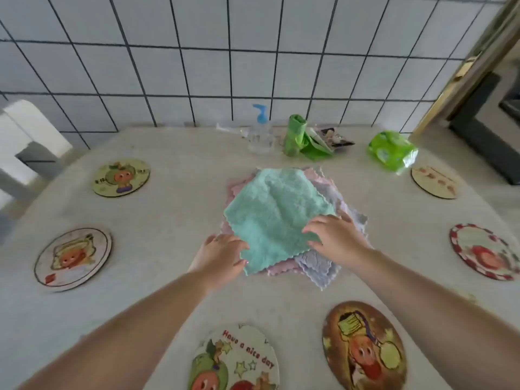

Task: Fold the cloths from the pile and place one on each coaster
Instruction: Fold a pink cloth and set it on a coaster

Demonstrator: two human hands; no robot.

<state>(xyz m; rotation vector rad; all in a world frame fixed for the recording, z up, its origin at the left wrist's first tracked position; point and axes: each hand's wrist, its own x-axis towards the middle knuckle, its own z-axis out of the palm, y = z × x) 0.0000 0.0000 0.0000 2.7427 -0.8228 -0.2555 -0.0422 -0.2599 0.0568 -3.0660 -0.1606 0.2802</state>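
Observation:
A pile of square cloths lies in the middle of the table, with a mint green cloth on top and pink and lavender cloths under it. My left hand touches the green cloth's near left edge, fingers fairly straight. My right hand rests spread on its near right part. Several round picture coasters ring the pile: far left, left, near middle, near right, right, far right. All of them are bare.
At the back of the table stand a clear pump bottle with a blue top, a green roll of bags, a small dark packet and a green wipes pack. A tiled wall runs behind; a white chair stands at left.

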